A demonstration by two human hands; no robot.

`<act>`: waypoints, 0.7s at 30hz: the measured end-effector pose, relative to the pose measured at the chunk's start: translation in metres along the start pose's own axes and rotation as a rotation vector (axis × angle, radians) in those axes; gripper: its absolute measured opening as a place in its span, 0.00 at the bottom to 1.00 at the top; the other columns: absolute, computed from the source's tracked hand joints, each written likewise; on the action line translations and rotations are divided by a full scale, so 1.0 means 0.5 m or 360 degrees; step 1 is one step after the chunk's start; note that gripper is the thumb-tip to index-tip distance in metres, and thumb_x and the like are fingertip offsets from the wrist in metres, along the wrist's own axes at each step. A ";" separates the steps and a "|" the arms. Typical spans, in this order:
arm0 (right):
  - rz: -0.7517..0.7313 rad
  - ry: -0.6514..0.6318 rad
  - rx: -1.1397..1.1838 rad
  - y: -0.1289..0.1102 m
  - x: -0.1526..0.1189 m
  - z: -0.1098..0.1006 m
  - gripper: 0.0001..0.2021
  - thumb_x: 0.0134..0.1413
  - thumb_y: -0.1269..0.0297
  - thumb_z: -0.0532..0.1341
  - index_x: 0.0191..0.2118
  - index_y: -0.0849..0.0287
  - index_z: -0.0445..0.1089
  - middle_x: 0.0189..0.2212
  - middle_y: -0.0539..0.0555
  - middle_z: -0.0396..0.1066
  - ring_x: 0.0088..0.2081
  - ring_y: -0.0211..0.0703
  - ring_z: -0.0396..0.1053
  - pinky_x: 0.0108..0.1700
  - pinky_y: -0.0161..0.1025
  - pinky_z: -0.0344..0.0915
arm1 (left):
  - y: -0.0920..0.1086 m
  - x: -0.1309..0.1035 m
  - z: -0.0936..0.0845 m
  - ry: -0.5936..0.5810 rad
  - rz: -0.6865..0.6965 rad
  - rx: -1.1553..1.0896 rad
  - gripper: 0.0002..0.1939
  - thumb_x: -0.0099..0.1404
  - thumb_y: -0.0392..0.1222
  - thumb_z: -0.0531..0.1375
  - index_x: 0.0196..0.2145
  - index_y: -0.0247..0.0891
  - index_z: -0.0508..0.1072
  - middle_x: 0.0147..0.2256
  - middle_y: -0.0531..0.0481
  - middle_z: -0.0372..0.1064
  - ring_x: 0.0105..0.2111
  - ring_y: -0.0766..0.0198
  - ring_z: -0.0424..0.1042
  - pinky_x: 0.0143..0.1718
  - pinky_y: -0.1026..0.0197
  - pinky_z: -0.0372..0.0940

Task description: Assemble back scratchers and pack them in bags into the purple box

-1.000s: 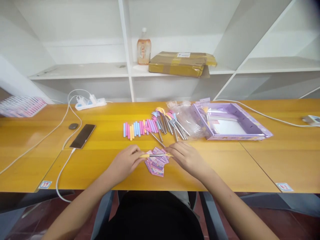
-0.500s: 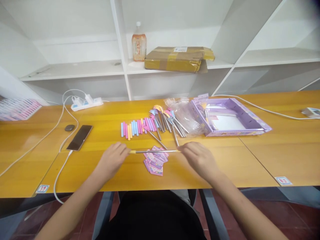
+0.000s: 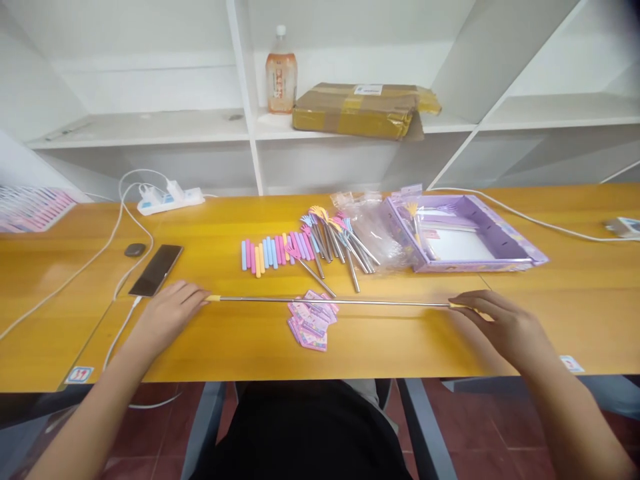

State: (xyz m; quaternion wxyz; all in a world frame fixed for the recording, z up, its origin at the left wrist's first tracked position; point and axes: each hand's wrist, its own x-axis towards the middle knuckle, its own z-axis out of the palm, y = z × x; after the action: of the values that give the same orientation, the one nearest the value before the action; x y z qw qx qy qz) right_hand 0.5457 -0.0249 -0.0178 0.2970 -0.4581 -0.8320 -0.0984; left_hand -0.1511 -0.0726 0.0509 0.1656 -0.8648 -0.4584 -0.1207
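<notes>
A telescopic back scratcher (image 3: 350, 303) with a thin metal rod and yellow ends stretches level across the front of the table. My left hand (image 3: 170, 313) is closed on its yellow left end; my right hand (image 3: 500, 323) pinches the yellow right end, which the fingers mostly cover. Below the rod lies a loose pile of pink and purple cards (image 3: 313, 327). Behind it are several back scratchers (image 3: 333, 233) with coloured hand-shaped heads and metal rods. Left of these sits a row of pink, blue, yellow and purple handle sleeves (image 3: 270, 255).
A purple tray (image 3: 480, 267) holds a bagged back scratcher, beside clear plastic bags (image 3: 373, 230). At left are a phone (image 3: 157, 270), a small black object (image 3: 135, 250), white cables and a power strip (image 3: 170, 201). A bottle (image 3: 281, 80) and a taped carton (image 3: 357, 110) stand on the shelf.
My hands have moved far apart, left hand to the left and right hand to the right. The back scratcher's rod between them has been pulled out much longer.
</notes>
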 end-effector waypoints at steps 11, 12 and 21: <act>0.0104 0.0117 0.0105 -0.055 0.021 -0.032 0.01 0.67 0.63 0.70 0.40 0.50 0.80 0.37 0.53 0.81 0.33 0.42 0.81 0.33 0.38 0.74 | -0.014 -0.044 0.029 0.0084 -0.0081 -0.0180 0.17 0.81 0.39 0.49 0.54 0.43 0.78 0.46 0.43 0.79 0.44 0.54 0.78 0.46 0.53 0.73; 0.0091 0.0120 0.0149 -0.070 0.029 -0.031 0.01 0.66 0.65 0.70 0.41 0.50 0.81 0.36 0.53 0.81 0.32 0.43 0.80 0.34 0.39 0.74 | -0.010 -0.044 0.030 0.0075 -0.0079 -0.0191 0.18 0.81 0.39 0.49 0.55 0.43 0.77 0.46 0.44 0.79 0.44 0.55 0.78 0.47 0.54 0.74; -0.0121 0.0111 0.0540 -0.250 0.119 0.076 0.06 0.69 0.72 0.66 0.47 0.54 0.79 0.36 0.55 0.75 0.36 0.45 0.76 0.37 0.41 0.71 | 0.132 0.035 0.056 -0.0047 0.0100 -0.0342 0.17 0.82 0.35 0.50 0.61 0.39 0.72 0.50 0.41 0.77 0.48 0.55 0.77 0.53 0.51 0.74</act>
State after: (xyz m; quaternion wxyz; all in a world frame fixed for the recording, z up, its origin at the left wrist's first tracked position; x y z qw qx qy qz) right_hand 0.4037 -0.0367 0.0002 0.3949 -0.3657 -0.8426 0.0164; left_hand -0.0848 -0.0833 0.0199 0.0688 -0.8933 -0.4177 -0.1511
